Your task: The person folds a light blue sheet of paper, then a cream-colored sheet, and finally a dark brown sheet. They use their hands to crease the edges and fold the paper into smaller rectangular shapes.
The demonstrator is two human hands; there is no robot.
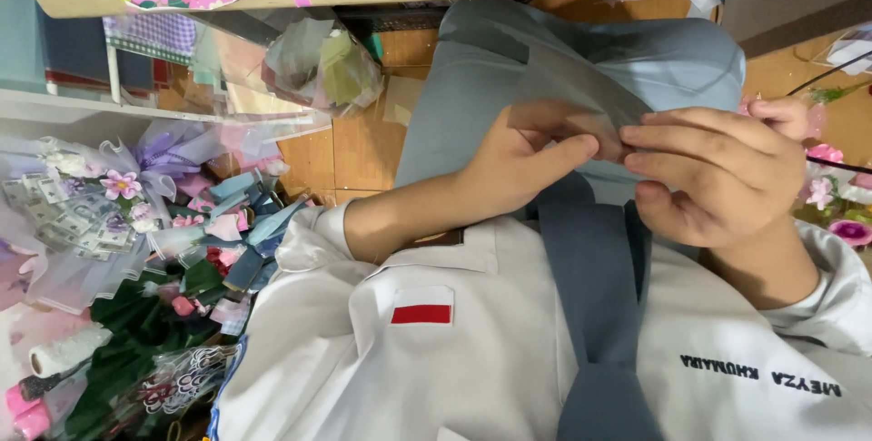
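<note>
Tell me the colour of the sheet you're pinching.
Translucent grey sheet, pinched by both hands; head view shows it.

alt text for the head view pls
Both hands, left hand and right hand, pinch a grey translucent sheet over grey-blue trousers. A white shirt with grey tie fills the foreground; a purple-flower bouquet lies at left.

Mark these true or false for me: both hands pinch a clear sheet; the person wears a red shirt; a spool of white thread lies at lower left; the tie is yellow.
1. Both hands, left hand and right hand, pinch a clear sheet: true.
2. The shirt is red: false, it is white.
3. A white thread spool lies at lower left: true.
4. The tie is yellow: false, it is grey-blue.
</note>
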